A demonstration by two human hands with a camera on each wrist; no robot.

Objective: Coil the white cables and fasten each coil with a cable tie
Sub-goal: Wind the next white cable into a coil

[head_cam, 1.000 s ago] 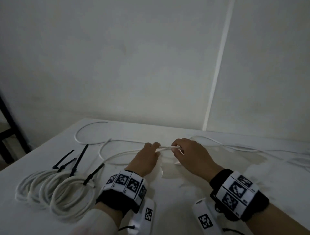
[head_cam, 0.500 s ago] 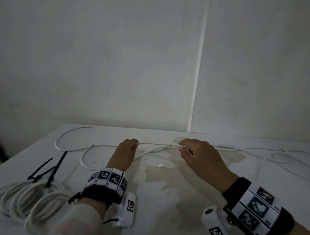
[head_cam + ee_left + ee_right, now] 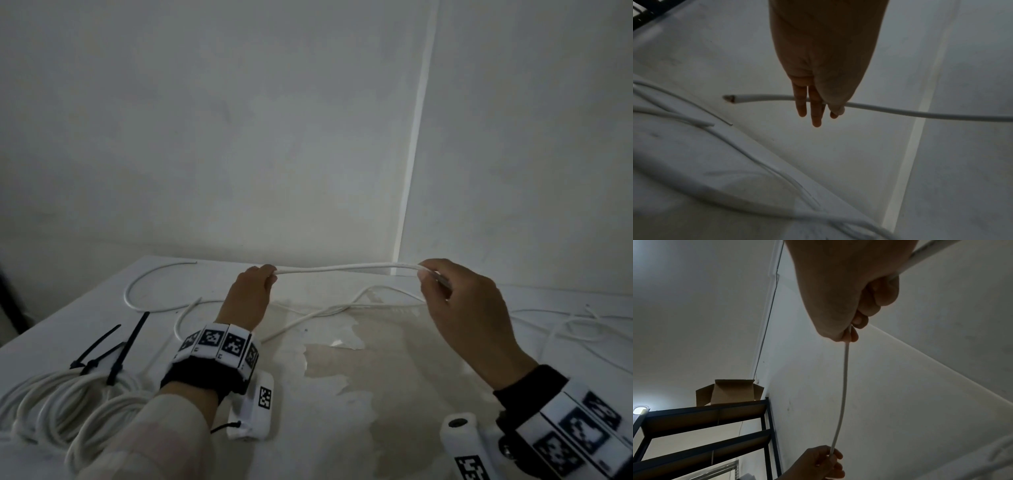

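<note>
White cable spans left hand, right hand grips.

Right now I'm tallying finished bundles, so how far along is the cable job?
Done: several coils lie at the table's near left, black cable ties on them. In hand: the left hand and right hand each pinch one white cable, stretched between them, not yet looped. Left: that cable, plus loose cables at the far right.

White cable: one stretch raised taut, rest snaking loose over far tabletop. Coils: white, stacked near left. Black ties: on coils.
</note>
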